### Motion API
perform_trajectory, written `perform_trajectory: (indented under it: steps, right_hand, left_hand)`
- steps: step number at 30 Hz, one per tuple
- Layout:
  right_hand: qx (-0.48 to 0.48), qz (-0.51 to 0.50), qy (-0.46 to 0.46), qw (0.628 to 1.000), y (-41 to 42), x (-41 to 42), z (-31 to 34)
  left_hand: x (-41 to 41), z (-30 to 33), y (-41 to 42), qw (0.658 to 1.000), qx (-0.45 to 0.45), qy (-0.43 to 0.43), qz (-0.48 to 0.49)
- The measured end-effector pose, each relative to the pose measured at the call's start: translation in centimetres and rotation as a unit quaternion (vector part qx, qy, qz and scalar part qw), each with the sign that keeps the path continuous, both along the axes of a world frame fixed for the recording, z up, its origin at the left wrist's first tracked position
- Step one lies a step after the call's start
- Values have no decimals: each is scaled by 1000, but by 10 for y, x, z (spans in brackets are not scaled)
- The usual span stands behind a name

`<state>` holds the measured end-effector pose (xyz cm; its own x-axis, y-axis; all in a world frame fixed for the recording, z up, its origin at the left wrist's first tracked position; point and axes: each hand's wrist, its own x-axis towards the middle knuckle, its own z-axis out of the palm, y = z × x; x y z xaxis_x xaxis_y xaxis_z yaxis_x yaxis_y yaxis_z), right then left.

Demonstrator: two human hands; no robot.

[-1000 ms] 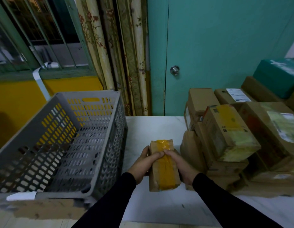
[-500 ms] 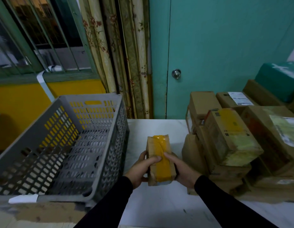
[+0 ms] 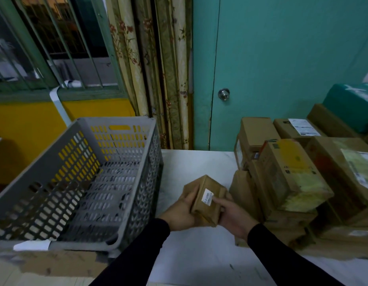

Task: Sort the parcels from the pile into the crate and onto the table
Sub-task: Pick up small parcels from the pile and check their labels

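Note:
A small brown parcel (image 3: 205, 200) with a white label is held above the white table (image 3: 199, 259), tilted. My left hand (image 3: 180, 213) grips its left side and my right hand (image 3: 232, 215) holds its right side, a finger on the label. The grey slotted crate (image 3: 121, 230) stands to the left with nothing visible inside. The pile of cardboard parcels (image 3: 292, 182) is stacked at the right, just beside my right hand.
A teal door (image 3: 282, 69) with a round knob (image 3: 223, 93) stands behind the table. Floral curtains (image 3: 158, 69) and a barred window (image 3: 51, 44) are at the back left. A teal bag (image 3: 352, 104) lies on the far parcels. Brown cardboard (image 3: 55, 263) lies under the crate.
The parcel has been turned over in my hands: its yellow-taped face no longer shows and a plain brown face with a white label is up. It sits slightly lower and tilted.

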<state>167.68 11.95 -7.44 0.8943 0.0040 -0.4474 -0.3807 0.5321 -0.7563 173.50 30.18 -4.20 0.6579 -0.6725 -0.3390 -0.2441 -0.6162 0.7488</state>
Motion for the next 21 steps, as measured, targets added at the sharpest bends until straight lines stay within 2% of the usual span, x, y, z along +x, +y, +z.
perform_trajectory:
  steps: [1,3,6,8,13,17,21]
  right_hand:
    - [-15,-9,-9,1000,0,0,-1]
    - [-34,-28,-17,999,0,1,-4]
    - [-56,-35,-18,998,2,3,-2]
    - [-85,-39,-21,995,6,4,1]
    - [-121,-40,-54,990,7,5,-1]
    - [-144,-9,-48,988,8,3,4]
    - [-92,-11,-23,995,9,2,-1]
  left_hand:
    - [-1,1,0,995,-63,77,22]
    - [-5,7,-3,959,-179,192,110]
    - [-8,21,-10,900,-253,251,250]
    - [-6,18,-15,882,-256,255,303]
    - [-8,8,-25,899,-231,147,342]
    - [-15,12,-27,892,-254,175,331]
    - [-17,13,-32,898,-249,181,315]
